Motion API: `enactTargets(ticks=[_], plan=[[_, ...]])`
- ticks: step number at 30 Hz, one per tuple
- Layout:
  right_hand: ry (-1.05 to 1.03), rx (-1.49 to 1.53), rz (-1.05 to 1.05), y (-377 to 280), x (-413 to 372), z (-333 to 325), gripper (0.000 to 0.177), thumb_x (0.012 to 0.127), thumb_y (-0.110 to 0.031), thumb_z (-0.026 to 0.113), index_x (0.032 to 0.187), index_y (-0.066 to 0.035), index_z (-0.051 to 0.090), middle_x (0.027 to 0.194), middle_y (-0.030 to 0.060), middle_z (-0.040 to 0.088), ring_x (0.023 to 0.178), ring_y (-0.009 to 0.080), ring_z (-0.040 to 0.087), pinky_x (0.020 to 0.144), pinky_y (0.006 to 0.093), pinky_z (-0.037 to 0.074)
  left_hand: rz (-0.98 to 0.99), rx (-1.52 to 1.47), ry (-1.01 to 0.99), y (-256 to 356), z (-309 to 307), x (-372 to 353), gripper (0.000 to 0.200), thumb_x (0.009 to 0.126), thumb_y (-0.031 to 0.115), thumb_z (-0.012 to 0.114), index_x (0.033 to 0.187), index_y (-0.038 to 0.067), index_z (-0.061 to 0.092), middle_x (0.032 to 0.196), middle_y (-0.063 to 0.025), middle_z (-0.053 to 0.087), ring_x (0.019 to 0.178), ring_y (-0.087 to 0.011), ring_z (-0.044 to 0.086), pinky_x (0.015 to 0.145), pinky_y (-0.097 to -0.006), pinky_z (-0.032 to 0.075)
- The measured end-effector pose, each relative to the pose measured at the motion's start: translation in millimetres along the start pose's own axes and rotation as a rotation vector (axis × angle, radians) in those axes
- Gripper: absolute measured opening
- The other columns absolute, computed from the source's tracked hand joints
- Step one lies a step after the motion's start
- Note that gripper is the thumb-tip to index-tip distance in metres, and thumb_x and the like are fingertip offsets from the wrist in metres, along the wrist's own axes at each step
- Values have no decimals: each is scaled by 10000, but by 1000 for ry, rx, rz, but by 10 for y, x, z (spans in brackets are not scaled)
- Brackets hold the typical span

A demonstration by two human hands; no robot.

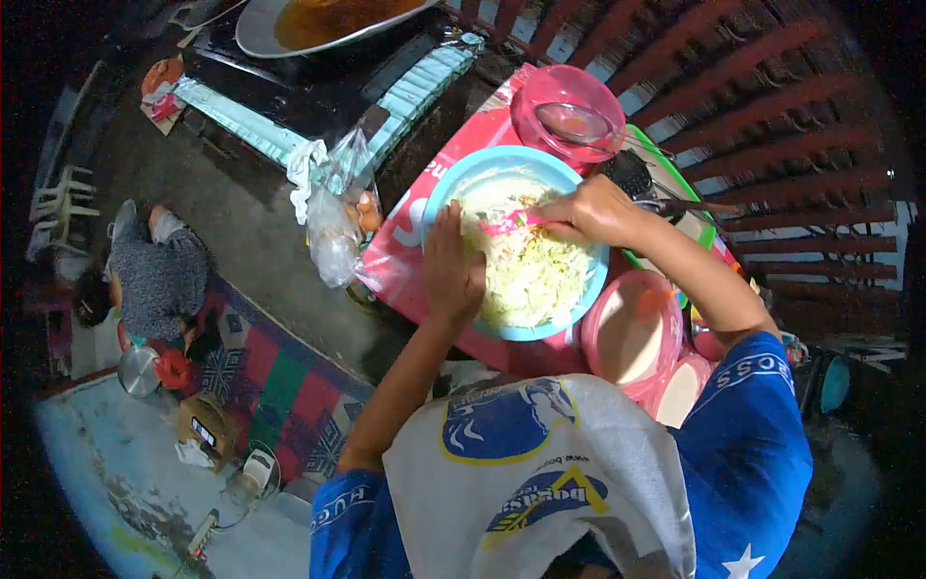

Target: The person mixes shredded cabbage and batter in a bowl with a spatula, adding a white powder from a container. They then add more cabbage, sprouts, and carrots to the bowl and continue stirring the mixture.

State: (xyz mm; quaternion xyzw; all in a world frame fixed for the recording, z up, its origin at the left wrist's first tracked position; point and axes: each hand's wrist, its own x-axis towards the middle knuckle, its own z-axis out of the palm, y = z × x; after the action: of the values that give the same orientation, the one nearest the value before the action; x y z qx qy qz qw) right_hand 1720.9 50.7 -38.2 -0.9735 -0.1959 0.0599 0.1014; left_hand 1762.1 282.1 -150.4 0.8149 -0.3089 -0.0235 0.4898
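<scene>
A light blue basin point(545, 331) stands on the table, holding shredded cabbage point(535, 280) with orange and green bits and a pale, creamy mix at its far side. My left hand point(450, 268) grips the basin's left rim, thumb on the inner side. My right hand point(598, 212) reaches in from the right, its fingers closed around a pink spoon-like utensil point(511, 223). The utensil's working end dips into the mix, so its full shape is hidden.
Beyond the basin sits a pink bowl with a strainer point(574, 121). Tubs of pale contents point(632, 328) and a green tray point(709, 236) lie right. Plastic bags with eggs point(367, 210) hang left. A wok of oil point(328, 24) is far left; a person point(159, 265) sits on the floor.
</scene>
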Motion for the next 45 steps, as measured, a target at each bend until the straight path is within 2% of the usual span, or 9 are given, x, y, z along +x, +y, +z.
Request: enactTargets(ticks=[7,13,16,27,29,32,38,41,45], plan=[[-16,-353,36,-816,-750,-155,323,753,-108,492,1068,-117,561,760,44,599,543,181,603,499,306,484,97,-60,-38,189,18,-255,664,747,152,470,1359,0,261,1371,-213,311,1294,-359,260,1067,-447,179],[-115,-381,169,-1042,-993,-253,401,696,-135,537,1094,-132,590,603,23,564,532,173,582,484,310,454,187,63,-53,215,51,-275,653,762,176,481,1361,22,275,1373,-211,306,1302,-357,244,1067,-453,173],[-229,-388,169,-1105,-929,-31,391,733,-131,507,1117,-100,570,605,40,569,471,173,578,399,320,435,193,70,-68,235,49,-272,648,768,186,496,1360,34,284,1367,-212,312,1298,-360,251,1066,-454,178],[-237,-507,192,-1178,-494,582,350,743,-152,516,1061,-10,545,688,86,614,552,173,619,452,279,457,183,179,-92,208,102,-266,625,786,225,517,1344,35,311,1353,-220,330,1279,-376,279,1065,-469,178],[-240,-533,243,-1155,-506,640,359,742,-148,525,1090,-62,544,706,59,617,557,175,620,456,303,466,187,202,-93,214,92,-257,626,790,238,517,1344,34,309,1363,-224,313,1281,-395,264,1060,-484,171],[-68,-216,417,-978,-589,371,235,767,-218,552,991,-204,625,662,55,620,550,209,614,493,355,479,165,160,-98,251,34,-242,633,776,216,513,1347,36,306,1372,-226,296,1289,-406,239,1060,-490,158],[-35,-42,672,-992,-761,-417,241,738,-237,656,958,-137,663,652,124,615,601,283,613,544,383,464,169,-3,-29,161,32,-267,647,738,169,508,1342,37,321,1385,-220,280,1308,-392,201,1068,-486,135],[167,19,750,-818,-782,-480,215,756,-243,646,938,-132,669,673,146,616,625,295,616,567,387,468,171,-2,56,-20,10,-236,627,741,157,499,1334,32,338,1384,-218,285,1310,-389,198,1070,-487,129],[75,-134,891,-354,-606,-226,248,780,-340,583,964,-191,659,733,155,635,687,329,624,631,433,497,140,-1,129,-94,-17,-126,604,751,141,479,1329,28,346,1380,-219,294,1306,-388,210,1069,-485,144]])
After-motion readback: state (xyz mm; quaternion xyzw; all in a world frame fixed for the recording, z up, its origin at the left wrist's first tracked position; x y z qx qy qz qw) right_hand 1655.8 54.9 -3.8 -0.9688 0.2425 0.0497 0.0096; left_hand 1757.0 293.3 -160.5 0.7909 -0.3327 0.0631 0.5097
